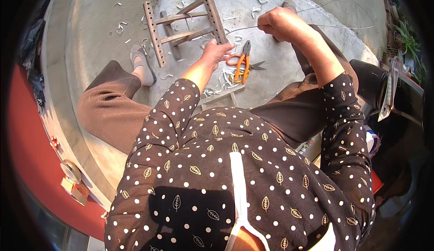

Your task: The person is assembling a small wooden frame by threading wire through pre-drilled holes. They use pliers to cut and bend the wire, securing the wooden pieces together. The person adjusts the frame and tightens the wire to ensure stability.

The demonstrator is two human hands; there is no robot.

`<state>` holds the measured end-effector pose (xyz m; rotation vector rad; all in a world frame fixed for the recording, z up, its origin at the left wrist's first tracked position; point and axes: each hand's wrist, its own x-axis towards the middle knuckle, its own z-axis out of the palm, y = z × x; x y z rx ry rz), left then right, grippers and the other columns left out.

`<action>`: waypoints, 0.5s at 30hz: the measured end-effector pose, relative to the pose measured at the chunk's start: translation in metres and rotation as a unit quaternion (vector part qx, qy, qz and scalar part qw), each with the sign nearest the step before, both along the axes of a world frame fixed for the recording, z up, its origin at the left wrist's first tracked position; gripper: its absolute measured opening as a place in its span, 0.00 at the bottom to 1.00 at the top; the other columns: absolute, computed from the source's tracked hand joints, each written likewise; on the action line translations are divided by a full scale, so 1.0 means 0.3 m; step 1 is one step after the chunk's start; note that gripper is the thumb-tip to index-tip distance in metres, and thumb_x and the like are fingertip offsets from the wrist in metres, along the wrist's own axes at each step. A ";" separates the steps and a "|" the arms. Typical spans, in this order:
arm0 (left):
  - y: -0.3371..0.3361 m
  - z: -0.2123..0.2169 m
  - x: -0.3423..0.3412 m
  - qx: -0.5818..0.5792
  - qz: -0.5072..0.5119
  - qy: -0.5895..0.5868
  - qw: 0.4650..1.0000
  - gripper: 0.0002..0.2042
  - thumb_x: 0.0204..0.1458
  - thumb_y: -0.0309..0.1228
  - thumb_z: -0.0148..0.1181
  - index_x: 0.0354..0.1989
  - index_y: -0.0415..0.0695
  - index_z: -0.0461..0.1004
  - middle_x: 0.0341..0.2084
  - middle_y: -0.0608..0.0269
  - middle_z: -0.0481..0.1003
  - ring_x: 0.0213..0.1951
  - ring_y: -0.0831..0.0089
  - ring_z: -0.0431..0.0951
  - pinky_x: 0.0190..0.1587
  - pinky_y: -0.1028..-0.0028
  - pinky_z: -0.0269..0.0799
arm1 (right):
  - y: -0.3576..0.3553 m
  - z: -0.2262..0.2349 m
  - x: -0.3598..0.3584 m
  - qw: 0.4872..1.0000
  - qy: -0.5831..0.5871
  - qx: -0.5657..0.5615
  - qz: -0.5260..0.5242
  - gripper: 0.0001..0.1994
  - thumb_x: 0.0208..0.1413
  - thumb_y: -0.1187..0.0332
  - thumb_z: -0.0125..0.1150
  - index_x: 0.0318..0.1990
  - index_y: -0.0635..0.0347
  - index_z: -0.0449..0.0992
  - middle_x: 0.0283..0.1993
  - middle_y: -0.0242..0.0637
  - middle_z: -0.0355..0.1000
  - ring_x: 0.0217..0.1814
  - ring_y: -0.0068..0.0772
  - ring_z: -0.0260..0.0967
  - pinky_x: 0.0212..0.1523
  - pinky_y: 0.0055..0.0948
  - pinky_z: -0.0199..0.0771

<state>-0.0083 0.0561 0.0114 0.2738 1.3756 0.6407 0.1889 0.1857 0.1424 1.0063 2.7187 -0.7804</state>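
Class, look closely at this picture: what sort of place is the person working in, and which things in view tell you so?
Probably an outdoor yard used for handcraft. The ground is bare sunlit concrete, potted plants stand at the edge, and a wooden frame, orange-handled pliers and pale scraps lie about.

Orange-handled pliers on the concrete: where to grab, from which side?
Take the pliers by the paired orange handles, coming from above on the near end by the left hand. They lie flat, jaws pointing away toward the wooden frame, with scissors close on the right.
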 end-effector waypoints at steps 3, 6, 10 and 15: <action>0.000 -0.024 0.009 -0.007 0.096 -0.008 0.995 0.19 0.47 0.27 0.62 0.47 0.39 0.65 0.35 0.60 0.74 0.34 0.70 0.76 0.35 0.71 0.74 | 0.002 0.000 -0.004 0.999 0.034 -0.007 -0.034 0.04 0.49 0.67 0.58 0.29 0.54 0.77 0.24 0.39 0.73 0.28 0.45 0.72 0.29 0.39 0.71; -0.015 0.021 -0.057 0.022 0.099 -0.027 0.994 0.09 0.48 0.26 0.60 0.37 0.42 0.69 0.29 0.64 0.74 0.29 0.73 0.75 0.34 0.72 0.75 | 0.001 -0.013 -0.017 0.994 0.087 -0.026 -0.067 0.05 0.50 0.66 0.59 0.31 0.55 0.78 0.25 0.41 0.74 0.28 0.45 0.72 0.30 0.37 0.71; -0.050 0.130 -0.194 0.081 0.122 -0.063 0.987 0.11 0.48 0.26 0.60 0.39 0.39 0.69 0.32 0.59 0.74 0.32 0.71 0.75 0.36 0.71 0.74 | -0.041 -0.005 -0.063 0.986 0.136 -0.040 -0.086 0.06 0.50 0.66 0.60 0.32 0.57 0.77 0.26 0.42 0.74 0.29 0.44 0.73 0.31 0.35 0.72; -0.106 0.209 -0.267 0.136 0.191 -0.075 0.969 0.13 0.48 0.22 0.58 0.43 0.37 0.68 0.35 0.54 0.74 0.36 0.67 0.75 0.41 0.67 0.74 | -0.104 -0.089 -0.146 0.977 0.180 -0.085 -0.070 0.06 0.50 0.67 0.60 0.32 0.58 0.77 0.27 0.42 0.74 0.30 0.44 0.73 0.31 0.34 0.72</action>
